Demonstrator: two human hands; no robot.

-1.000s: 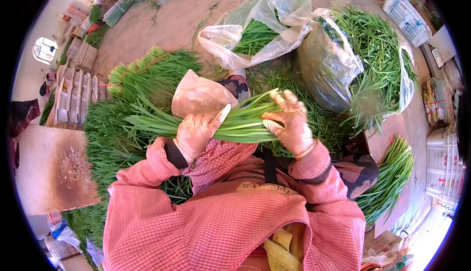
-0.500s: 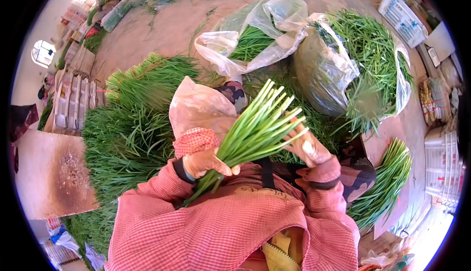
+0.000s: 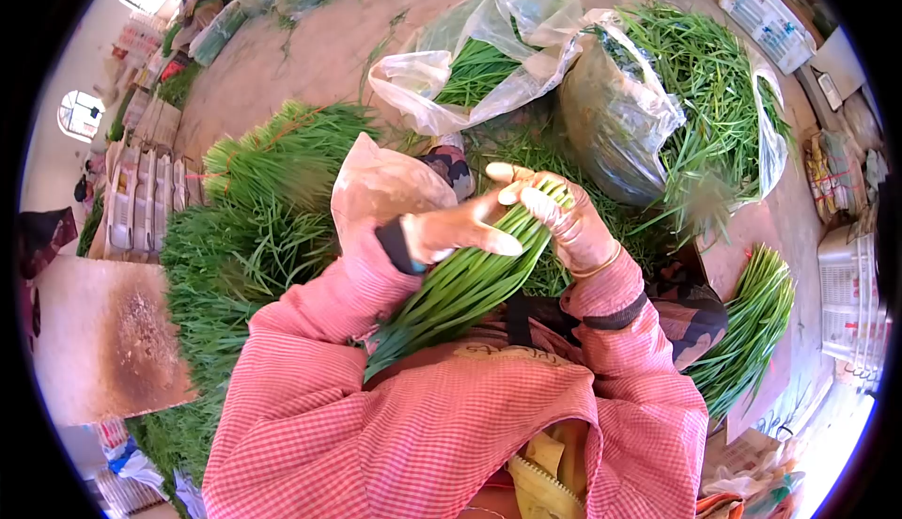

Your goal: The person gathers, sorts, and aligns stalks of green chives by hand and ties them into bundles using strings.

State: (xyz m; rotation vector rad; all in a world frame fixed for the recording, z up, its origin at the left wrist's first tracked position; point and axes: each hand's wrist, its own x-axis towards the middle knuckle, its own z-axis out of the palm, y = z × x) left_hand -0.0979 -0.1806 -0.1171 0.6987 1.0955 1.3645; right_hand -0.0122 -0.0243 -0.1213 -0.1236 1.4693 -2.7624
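A bunch of long green chives (image 3: 470, 279) lies slanted across my lap, stem ends up and to the right, leaves down toward my jacket. My right hand (image 3: 575, 226) is closed round the pale stem ends, its fingers curled over them. My left hand (image 3: 458, 230) is at the near side of the same stems, thumb and fingers apart, its fingertips close to those of my right hand. Beside my right knee rests another chive bunch (image 3: 747, 331) on a flat board (image 3: 736, 232).
A big heap of chives (image 3: 249, 261) rises at my left, with a tied bundle (image 3: 282, 148) above it. Ahead stand an open plastic bag (image 3: 413, 77) and a fuller bag of greens (image 3: 611, 115). White crates (image 3: 766, 21) line the right side. A person (image 3: 195, 2) is far left.
My right hand has gone from open beside the stems to closed round their ends. My left hand has let go lower down and moved up and right toward the stem ends.
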